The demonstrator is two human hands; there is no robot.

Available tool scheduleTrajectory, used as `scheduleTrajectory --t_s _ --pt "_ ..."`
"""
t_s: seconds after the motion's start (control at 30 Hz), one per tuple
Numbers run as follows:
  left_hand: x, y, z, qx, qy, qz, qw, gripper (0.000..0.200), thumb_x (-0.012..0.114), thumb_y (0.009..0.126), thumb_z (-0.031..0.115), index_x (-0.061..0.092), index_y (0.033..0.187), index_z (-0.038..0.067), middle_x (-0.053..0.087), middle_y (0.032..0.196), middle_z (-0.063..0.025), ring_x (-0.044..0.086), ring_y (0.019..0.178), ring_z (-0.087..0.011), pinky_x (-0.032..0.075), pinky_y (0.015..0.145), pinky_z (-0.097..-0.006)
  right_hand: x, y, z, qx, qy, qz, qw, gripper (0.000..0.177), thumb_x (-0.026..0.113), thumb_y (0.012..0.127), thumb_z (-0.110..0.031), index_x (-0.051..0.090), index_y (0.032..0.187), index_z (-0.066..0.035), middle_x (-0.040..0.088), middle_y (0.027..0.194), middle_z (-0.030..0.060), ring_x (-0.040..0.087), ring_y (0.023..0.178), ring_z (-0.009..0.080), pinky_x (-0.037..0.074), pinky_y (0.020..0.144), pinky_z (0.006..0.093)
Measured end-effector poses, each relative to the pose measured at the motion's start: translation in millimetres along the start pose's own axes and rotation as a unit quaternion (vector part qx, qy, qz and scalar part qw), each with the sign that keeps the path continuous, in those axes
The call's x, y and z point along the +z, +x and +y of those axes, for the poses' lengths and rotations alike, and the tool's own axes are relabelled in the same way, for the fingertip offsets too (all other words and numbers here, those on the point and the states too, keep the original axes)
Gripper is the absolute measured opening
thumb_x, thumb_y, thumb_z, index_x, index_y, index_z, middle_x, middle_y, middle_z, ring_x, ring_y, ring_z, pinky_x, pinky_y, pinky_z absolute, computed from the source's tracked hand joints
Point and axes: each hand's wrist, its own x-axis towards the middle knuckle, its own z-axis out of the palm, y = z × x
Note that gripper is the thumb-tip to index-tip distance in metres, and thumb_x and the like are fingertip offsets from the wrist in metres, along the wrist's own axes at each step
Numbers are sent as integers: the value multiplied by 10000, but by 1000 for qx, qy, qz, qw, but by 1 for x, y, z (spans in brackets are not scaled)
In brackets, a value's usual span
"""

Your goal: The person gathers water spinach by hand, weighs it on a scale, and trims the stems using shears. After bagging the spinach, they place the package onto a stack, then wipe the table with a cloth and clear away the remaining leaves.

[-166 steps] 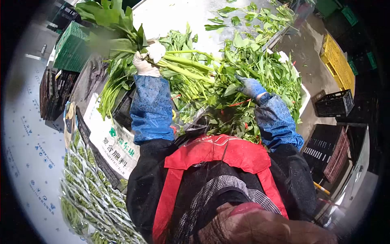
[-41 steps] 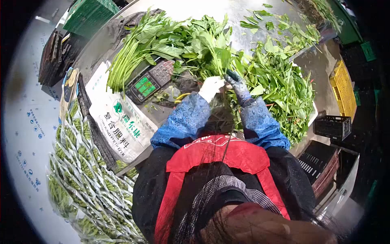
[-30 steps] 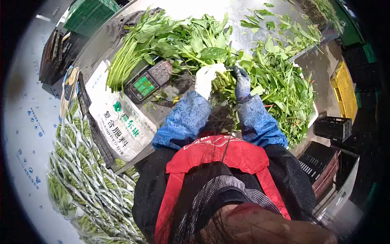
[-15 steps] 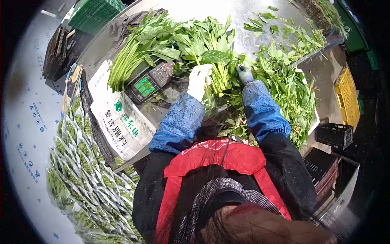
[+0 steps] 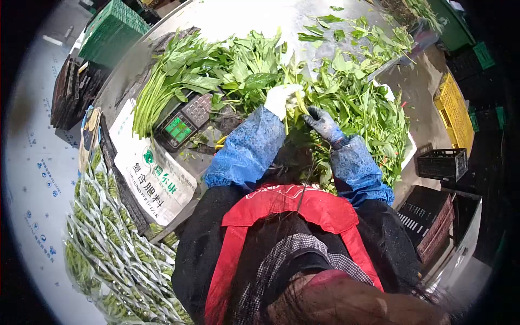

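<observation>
Stems [image 5: 299, 103], slim pale-green, sit pinched in white-gloved left hand [image 5: 281, 98]; blue-grey-gloved right hand [image 5: 323, 122] curls beside, hold unclear. Loose pinch could drop some.

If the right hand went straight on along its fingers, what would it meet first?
Probably the pale stems at the left hand; the right hand may already touch them, depth being unclear.

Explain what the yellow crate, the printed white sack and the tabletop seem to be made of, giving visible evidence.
Yellow crate: probably rigid plastic, evenly coloured, with a lattice-like wall.
Printed white sack: perhaps woven plastic or film; it has slight creases and a soft sheen, any weave too fine to see.
Tabletop: likely bare metal, grey and smooth, glaring white where light strikes.
</observation>
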Motion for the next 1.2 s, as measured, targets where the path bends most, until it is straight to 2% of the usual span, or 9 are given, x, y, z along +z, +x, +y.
scheduleTrajectory --t_s 0.1,0.2,0.37,0.6,0.7,0.83,0.9,0.97,1.2 --pt "5 0 26 47 16 29 998 156 582 777 186 594 791 31 555 661 0 437 503 -41 319 411 -174 -15 -13 11 7 -215 -64 975 417 550 806 -317 516 1088 -12 550 1035 206 544 936 324 430 793 350" --pt "0 2 35 94 14 39 995 149 592 772 179 577 811 37 541 649 -4 430 489 -43 298 397 -168 -58 -14 -11 71 -233 -260 935 461 572 801 -312 485 1142 -14 532 1109 173 509 1033 266 398 869 326" --pt "26 -12 33 65 164 5 984 184 644 752 162 579 867 34 542 662 21 440 491 -52 368 427 -199 -49 31 -20 -21 219 -26 975 671 641 751 -365 370 1254 -13 424 1242 173 422 1138 223 341 954 324" --pt "21 -16 5 112 48 77 990 250 561 759 113 578 987 10 584 826 -31 517 684 -109 422 628 -221 -17 56 -42 48 346 144 926 255 578 805 -88 550 1029 29 608 922 95 557 814 154 428 761 276" --pt "13 -20 26 165 -78 15 983 259 553 793 172 567 994 9 576 755 -43 530 625 -127 433 564 -230 -11 34 -57 -140 395 64 906 240 516 840 -99 537 1043 27 606 841 97 554 769 174 426 749 294" --pt "-25 -12 59 145 -121 85 978 207 596 787 194 581 908 26 548 698 -46 519 582 -136 432 532 -245 -28 37 -7 109 324 25 940 233 493 847 -136 545 1030 -1 569 683 47 534 592 146 442 544 271" --pt "-44 -13 71 181 -72 92 977 180 598 795 200 594 857 31 527 665 -36 508 565 -135 413 509 -245 -48 61 71 33 20 -9 999 470 575 786 -274 467 1131 25 596 939 195 589 784 299 472 704 331" --pt "-45 -21 81 194 -113 81 971 189 566 811 197 574 880 21 536 663 -58 502 567 -139 405 512 -260 -73 36 9 48 -387 14 921 719 607 729 -405 333 1264 -12 438 1200 235 498 1031 331 405 871 363" --pt "-115 -58 130 235 83 121 961 303 519 762 112 557 1045 12 553 734 -5 439 535 -53 365 506 -162 -70 22 -13 -45 -212 -25 976 475 577 780 -306 470 1182 -78 474 1199 155 463 1090 298 365 914 328"
